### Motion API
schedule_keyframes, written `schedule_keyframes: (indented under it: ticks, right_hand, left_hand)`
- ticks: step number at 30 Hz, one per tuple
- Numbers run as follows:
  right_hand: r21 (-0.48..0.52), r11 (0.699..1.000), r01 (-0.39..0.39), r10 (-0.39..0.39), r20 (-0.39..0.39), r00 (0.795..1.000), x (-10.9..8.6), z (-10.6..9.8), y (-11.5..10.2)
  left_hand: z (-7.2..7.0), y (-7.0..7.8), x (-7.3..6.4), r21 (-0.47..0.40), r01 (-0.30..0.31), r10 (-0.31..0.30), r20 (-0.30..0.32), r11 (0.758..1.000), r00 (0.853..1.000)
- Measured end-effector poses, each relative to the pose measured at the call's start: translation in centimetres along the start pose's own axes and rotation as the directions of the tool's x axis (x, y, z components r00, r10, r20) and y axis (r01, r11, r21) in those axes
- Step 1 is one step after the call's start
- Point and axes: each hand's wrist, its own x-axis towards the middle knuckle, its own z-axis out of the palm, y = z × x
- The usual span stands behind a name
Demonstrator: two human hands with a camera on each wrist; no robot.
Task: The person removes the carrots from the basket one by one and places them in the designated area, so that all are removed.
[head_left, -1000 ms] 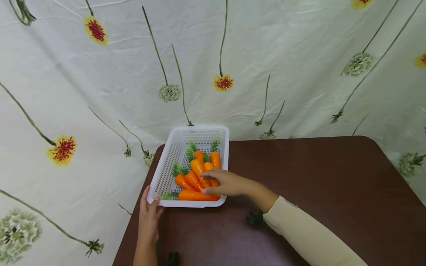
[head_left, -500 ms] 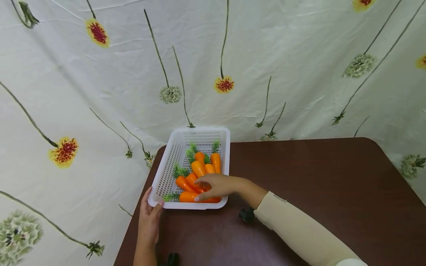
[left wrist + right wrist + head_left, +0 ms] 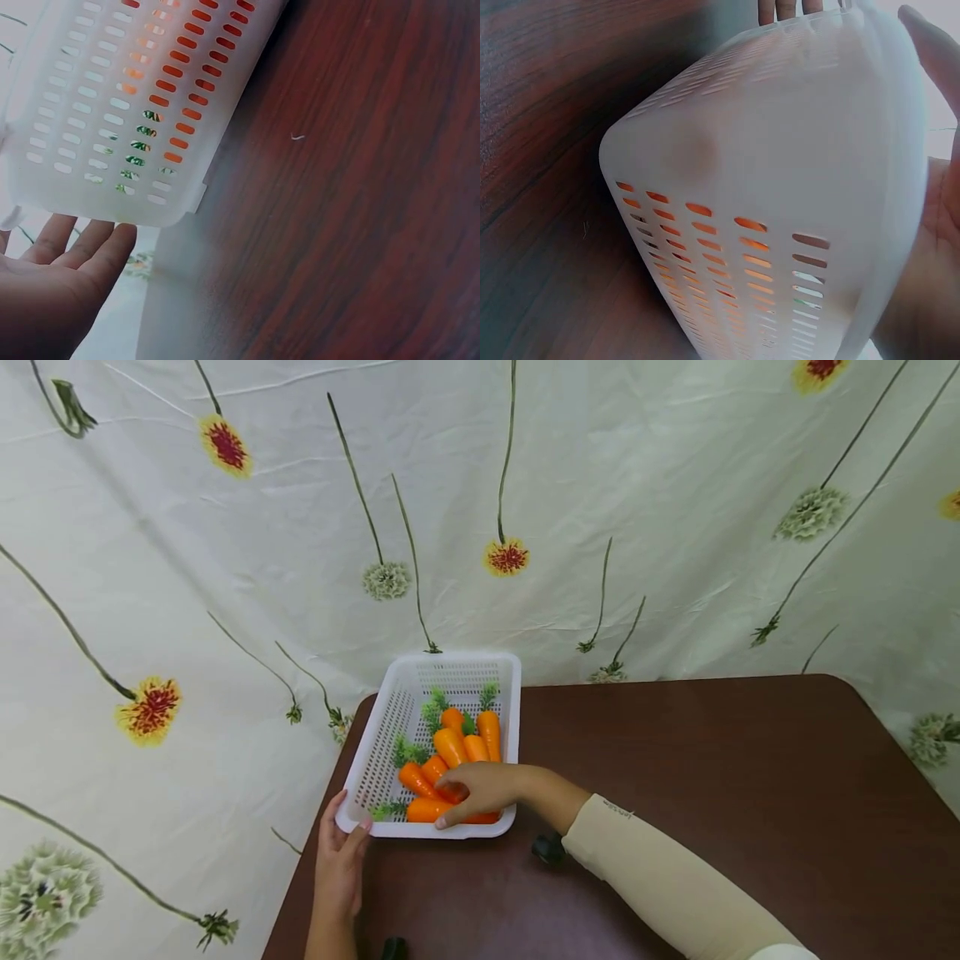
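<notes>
A white plastic basket [image 3: 381, 727] stands on the table, holding several orange carrots [image 3: 451, 747] with green leafy tops [image 3: 408, 750]. My left hand [image 3: 339, 870] holds its near left corner, thumb on the rim and fingers against the outer wall. The left wrist view shows those fingertips [image 3: 109, 251] at the perforated side. My right hand [image 3: 487, 783] reaches over the right rim, above the nearest carrots, thumb and fingers spread apart. The palm partly covers the carrots, so contact there is hard to tell. In the right wrist view the thumb [image 3: 930, 52] is beside the rim.
The brown table [image 3: 712, 777] extends to the right of the basket. A pale flowered cloth [image 3: 660, 485] hangs behind and along the left. One small black object [image 3: 549, 848] lies under the right forearm, another [image 3: 394, 948] at the bottom edge.
My right hand has moved left and toward the near end of the basket, lower over the nearest carrots. The left hand keeps its hold on the corner.
</notes>
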Motion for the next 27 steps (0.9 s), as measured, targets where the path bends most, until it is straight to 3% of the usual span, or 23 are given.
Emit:
schedule_keyframes:
  ticks: [27]
  right_hand:
    - [0.064,0.998,0.006,-0.008,0.033,0.999,0.42,-0.05,0.46]
  left_hand:
    - [-0.08,-0.19,0.0,-0.02,-0.01,0.01,-0.002,1.0,1.0]
